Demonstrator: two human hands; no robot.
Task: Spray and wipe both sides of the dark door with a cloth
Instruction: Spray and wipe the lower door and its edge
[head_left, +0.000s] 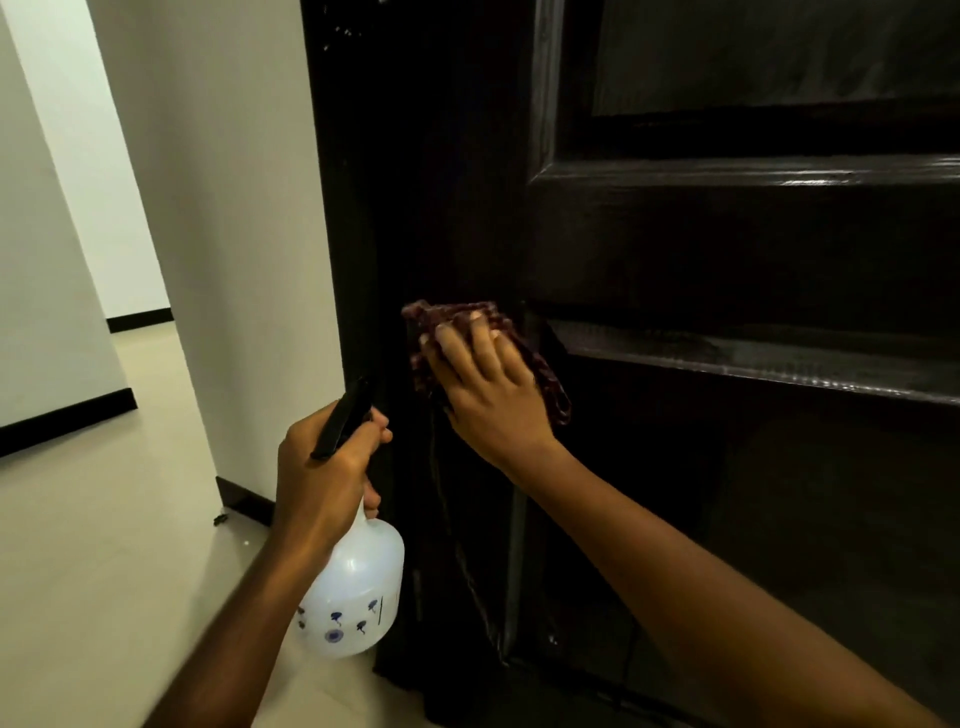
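The right hand reaches forward with its arm extended, fingers spread flat and pressing a dark red cloth against the dark door beside the panel edge. Below and to its left, the left hand curls around the neck of a white spray bottle. The bottle's body hangs downward and its black nozzle points up toward the door. A white wall and pale floor lie further left.

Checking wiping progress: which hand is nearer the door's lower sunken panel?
Right. The right hand presses the cloth on the dark door by the upper left corner of the lower sunken panel; the left hand grips the spray bottle lower and farther left.
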